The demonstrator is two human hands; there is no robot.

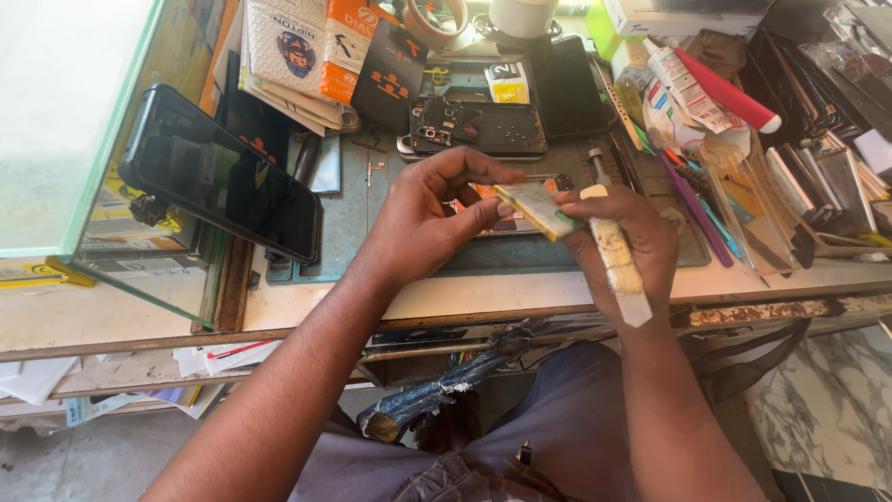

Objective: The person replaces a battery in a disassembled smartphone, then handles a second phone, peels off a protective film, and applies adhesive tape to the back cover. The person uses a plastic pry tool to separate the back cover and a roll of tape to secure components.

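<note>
A: While both hands work above the mat (362, 223), where does the part sit?

B: The small flat part (536, 206) sits between the hands, above the bench edge. The left hand (423, 218) pinches its near end between thumb and fingertips; the other fingers are spread loosely. The right hand (624, 244) is closed around a worn pale tool (613, 256) and also supports the far end of the part.

A: What surrounds it?

B: An opened phone (478, 127) lies just beyond the hands. A black phone (221, 177) leans against the glass case (74, 121) at the left. Glue tubes (683, 88) lie at the right.

A: Risks?

B: Judgement only. The pinch is narrow, so pressure from the tool could flex or crack the thin part. A slip could drop it off the bench edge into the lap. The tool tip is hidden, so contact cannot be confirmed.
</note>
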